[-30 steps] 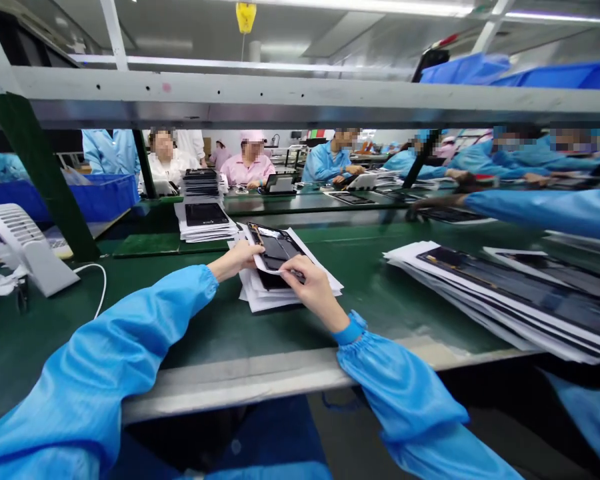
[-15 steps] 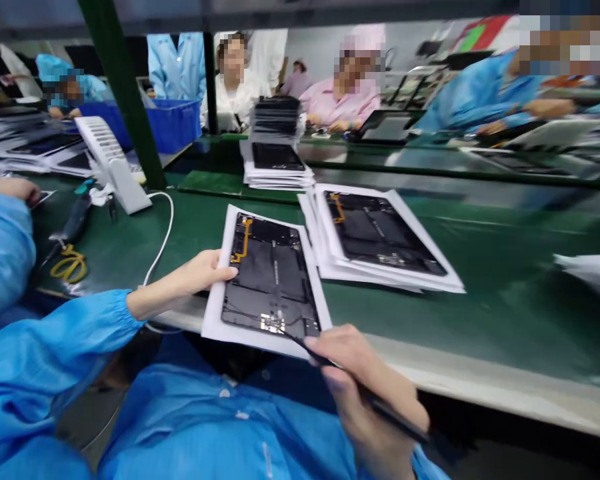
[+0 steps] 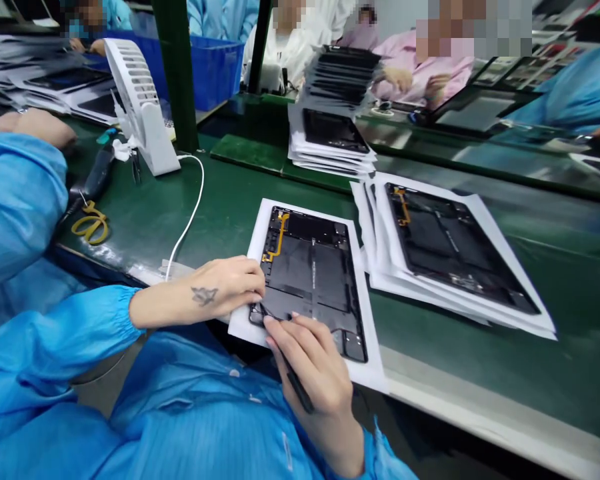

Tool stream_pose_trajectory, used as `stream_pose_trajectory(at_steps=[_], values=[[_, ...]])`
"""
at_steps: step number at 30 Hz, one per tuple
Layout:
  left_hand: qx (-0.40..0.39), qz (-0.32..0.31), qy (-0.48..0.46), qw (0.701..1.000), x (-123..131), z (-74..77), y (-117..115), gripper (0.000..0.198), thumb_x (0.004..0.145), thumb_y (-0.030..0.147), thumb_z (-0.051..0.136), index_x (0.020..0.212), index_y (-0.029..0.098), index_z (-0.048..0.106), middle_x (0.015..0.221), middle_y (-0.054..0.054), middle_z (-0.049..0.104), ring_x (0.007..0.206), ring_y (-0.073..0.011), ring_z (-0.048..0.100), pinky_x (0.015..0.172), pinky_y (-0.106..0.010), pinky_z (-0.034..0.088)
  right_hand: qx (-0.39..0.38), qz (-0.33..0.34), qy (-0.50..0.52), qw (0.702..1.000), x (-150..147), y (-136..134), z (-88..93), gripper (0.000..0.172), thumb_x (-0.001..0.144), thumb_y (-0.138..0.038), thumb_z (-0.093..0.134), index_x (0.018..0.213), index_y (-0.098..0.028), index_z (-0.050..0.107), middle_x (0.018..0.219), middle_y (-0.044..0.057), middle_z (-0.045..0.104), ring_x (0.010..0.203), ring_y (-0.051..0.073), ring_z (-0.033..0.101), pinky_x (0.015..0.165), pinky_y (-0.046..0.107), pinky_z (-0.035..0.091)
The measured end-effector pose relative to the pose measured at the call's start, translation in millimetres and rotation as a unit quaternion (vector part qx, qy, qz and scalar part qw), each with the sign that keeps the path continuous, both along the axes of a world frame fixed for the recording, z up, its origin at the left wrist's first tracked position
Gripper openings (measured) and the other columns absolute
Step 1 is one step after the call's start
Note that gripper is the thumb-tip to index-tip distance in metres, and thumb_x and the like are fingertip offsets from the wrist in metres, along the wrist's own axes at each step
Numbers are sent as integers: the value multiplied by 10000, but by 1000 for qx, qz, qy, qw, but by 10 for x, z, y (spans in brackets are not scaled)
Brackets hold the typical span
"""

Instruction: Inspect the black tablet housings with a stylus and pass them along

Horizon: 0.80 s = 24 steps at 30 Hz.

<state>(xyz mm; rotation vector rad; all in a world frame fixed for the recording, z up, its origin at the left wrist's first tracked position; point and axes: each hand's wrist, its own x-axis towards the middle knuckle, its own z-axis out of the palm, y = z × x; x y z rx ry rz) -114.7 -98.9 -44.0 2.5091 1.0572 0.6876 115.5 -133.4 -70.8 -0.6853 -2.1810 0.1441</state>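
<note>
Since the earlier frame, your left hand (image 3: 233, 287) has moved down along the edge of the open tablet body (image 3: 310, 267), and your right hand (image 3: 317, 373) has come across from its lower right corner to meet it. Now the left wrist is nearly straight, the back of the hand is turned up, and the fingers are bent over the lower left edge; whether they pinch something, I cannot tell. Your right hand points up and left, its fingers closed around a black tool (image 3: 300, 390), whose tip is close beside your left fingertips. The tablet body lies on a white sheet (image 3: 375, 370), at the near edge of the green table (image 3: 230, 193), just left of the stack of similar bodies (image 3: 460, 253).
</note>
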Motion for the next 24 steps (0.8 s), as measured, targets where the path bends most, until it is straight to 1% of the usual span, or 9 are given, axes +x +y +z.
stream_pose_trajectory(at_steps=[4,9,11,13,15,17,20,22,24], values=[[3,15,32,999,43,30,-45,177,1051,258,471,983,179,615,1066,-59,627,941,-173,603,821,-288,493,26,0,4,1000,-36,17,-16,393,916,-6,589,1275,-152,652,991,82,763,876,196,692,895,404,600],[70,45,139,987,177,112,-97,241,1034,119,362,885,166,545,942,-65,590,833,-204,502,712,-312,443,-35,-4,37,999,40,-28,13,317,912,-13,596,1175,-166,684,992,88,720,966,221,675,907,407,586],[112,44,119,986,200,114,-126,259,1030,95,323,887,171,525,899,-60,576,795,-203,487,693,-314,436,-73,-5,87,994,107,-50,38,296,940,-39,548,1163,-180,681,1048,104,694,1077,251,651,941,439,563],[126,35,79,988,196,102,-170,263,1034,88,303,913,171,520,852,-46,560,753,-193,484,674,-306,437,-101,2,135,986,162,-50,61,354,949,-23,487,1214,-186,654,1078,105,687,1130,263,634,951,453,545],[109,25,41,993,180,76,-226,252,1024,58,307,963,164,528,863,-45,567,763,-182,500,688,-295,450,-109,6,132,985,176,-17,76,447,936,24,442,1292,-190,608,1027,89,689,1051,242,646,872,413,551],[83,28,5,996,169,38,-285,226,1018,44,338,1019,159,532,927,-57,596,831,-177,533,744,-292,473,-102,4,77,992,140,42,84,484,933,43,417,1316,-197,589,986,81,676,927,215,627,770,367,535],[66,41,-38,996,180,-16,-359,164,1035,78,393,1066,156,534,993,-71,635,911,-178,571,820,-303,502,-86,5,-8,996,22,136,87,358,947,3,463,1211,-178,624,977,90,666,855,211,560,718,355,490],[67,46,-53,995,198,-30,-399,148,1042,95,410,1071,153,543,976,-68,649,899,-173,587,824,-300,514,-75,8,-23,997,-54,175,86,272,933,6,485,1077,-166,638,927,83,653,828,208,524,700,351,456],[58,63,-81,993,209,-24,-432,140,1040,106,438,1090,149,562,970,-63,661,900,-162,609,821,-278,523,-69,10,-12,998,-103,193,83,266,908,37,466,979,-167,621,882,72,629,812,203,499,692,346,426]])
